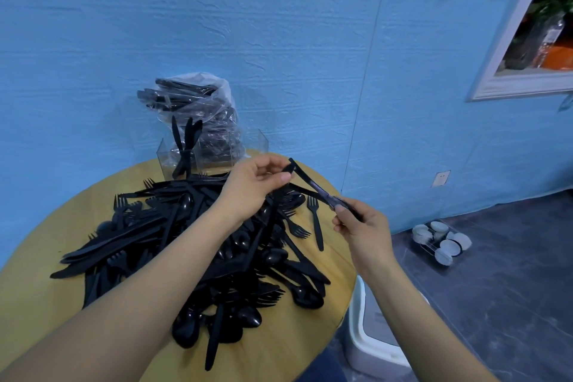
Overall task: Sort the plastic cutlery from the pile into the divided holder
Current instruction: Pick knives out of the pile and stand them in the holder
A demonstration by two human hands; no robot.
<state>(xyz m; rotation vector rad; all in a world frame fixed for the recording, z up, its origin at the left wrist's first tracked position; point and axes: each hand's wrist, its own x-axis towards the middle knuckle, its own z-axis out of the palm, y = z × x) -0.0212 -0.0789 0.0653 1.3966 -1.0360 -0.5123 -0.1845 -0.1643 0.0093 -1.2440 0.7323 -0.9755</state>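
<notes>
Black plastic knife [313, 187] is hanging in the air between both hands: the left hand [254, 186] is pinching its handle end, the right hand [361, 226] is gripping the blade end. Beneath them the pile [192, 245] is sprawling over the round table [294, 338], and the clear divided holder [214, 149] (a few pieces already upright inside) is standing by the wall.

Both hands are up over the pile [198, 245] of black plastic cutlery on the round desk [310, 329] — left hand [254, 186] and right hand [359, 226] each pinching an end of a knife [313, 186]. Clear divided holder [214, 149] sits behind — a few pieces in it.
</notes>
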